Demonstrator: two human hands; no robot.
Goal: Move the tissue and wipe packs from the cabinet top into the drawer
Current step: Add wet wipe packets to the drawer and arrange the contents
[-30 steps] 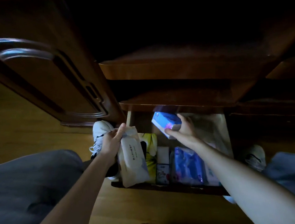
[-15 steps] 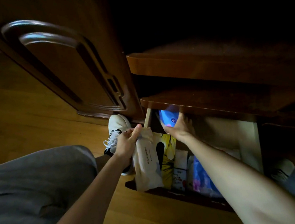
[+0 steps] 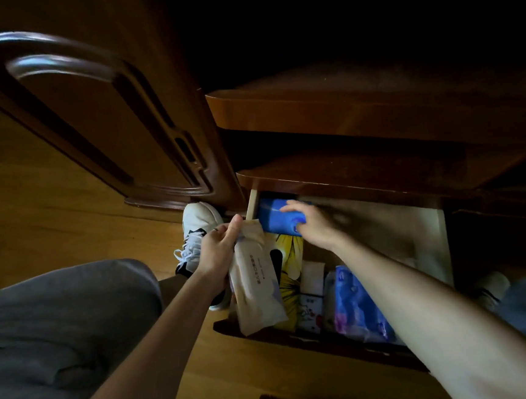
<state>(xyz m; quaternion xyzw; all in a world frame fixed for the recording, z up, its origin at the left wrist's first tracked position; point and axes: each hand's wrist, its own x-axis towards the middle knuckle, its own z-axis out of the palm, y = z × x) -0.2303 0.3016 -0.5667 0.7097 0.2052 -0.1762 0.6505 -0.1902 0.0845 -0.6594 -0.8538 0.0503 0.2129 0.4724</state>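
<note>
Open drawer (image 3: 430, 242): two hands, two packs held, three more packs counted inside.

Left of the drawer, one white shoe (image 3: 199, 228). At its left edge, left hand (image 3: 217, 251) grips one beige wipe pack (image 3: 256, 282), fingers curled round its top. At the drawer's back-left corner, right hand (image 3: 313, 223) clasps one blue tissue pack (image 3: 277, 218). Near its front: yellow pack (image 3: 289, 260), white pack (image 3: 312, 300), blue-printed pack (image 3: 355, 309).

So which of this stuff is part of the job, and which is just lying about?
Job:
beige wipe pack, gripped by left hand
blue pack, under right hand
drawer

Lying about:
white sneaker
cabinet door
</note>
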